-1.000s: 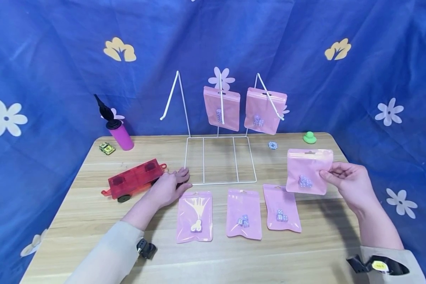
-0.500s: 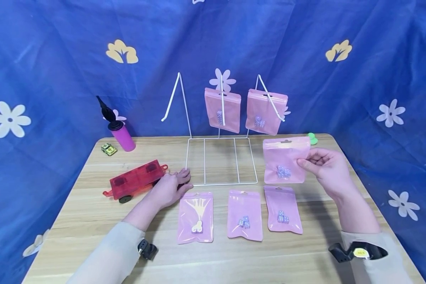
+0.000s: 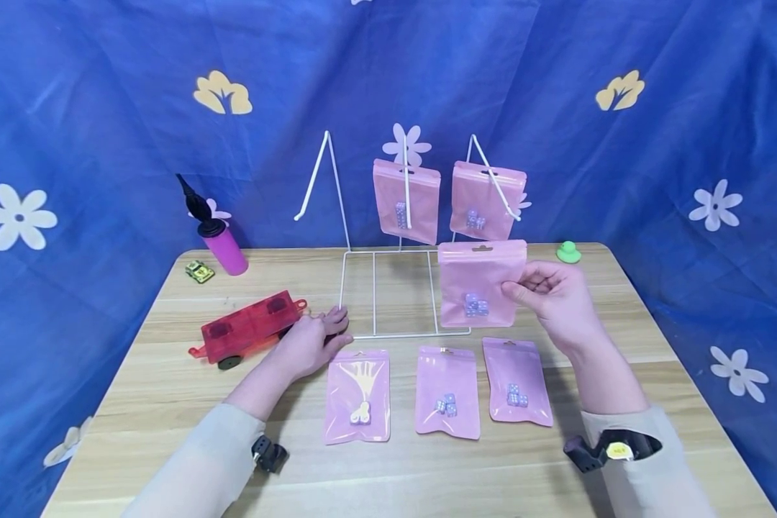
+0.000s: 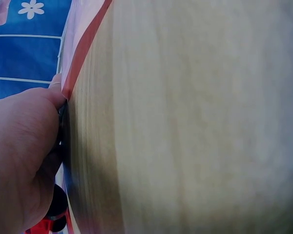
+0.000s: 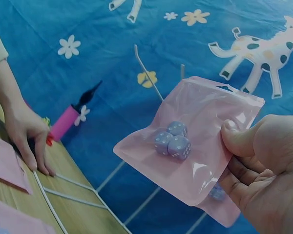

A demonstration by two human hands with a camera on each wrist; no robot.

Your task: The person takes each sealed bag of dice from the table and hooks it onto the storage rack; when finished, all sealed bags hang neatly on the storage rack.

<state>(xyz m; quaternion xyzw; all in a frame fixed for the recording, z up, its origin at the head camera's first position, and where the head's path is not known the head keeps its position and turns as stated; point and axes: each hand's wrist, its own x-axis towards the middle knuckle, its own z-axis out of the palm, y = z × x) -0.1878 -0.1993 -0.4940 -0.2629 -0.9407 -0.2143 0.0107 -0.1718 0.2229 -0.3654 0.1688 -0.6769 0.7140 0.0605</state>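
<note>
My right hand (image 3: 560,302) pinches the right edge of a pink zip bag (image 3: 469,270) between thumb and fingers. Grey-purple dice (image 5: 173,141) show inside it. The bag is held in the air before a white wire rack (image 3: 373,295), below and in front of the bag (image 3: 479,191) on the rack's right arm. Another pink bag (image 3: 395,188) hangs on the middle arm; the left arm (image 3: 312,176) carries none. My left hand (image 3: 307,345) rests at the rack's front left corner, its fingers fairly straight, thumb on the front wire.
On the table lie a pink bag with a white hand-shaped item (image 3: 357,424) and two dice bags (image 3: 447,374) (image 3: 514,363). A red toy trailer (image 3: 249,331) stands beside my left hand. Farther back are a pink pump (image 3: 225,248), a toy car (image 3: 199,271) and a green duck (image 3: 568,252).
My right hand has carried the held bag left and slightly up from the right side to in front of the rack. My left hand has stayed at the rack's corner.
</note>
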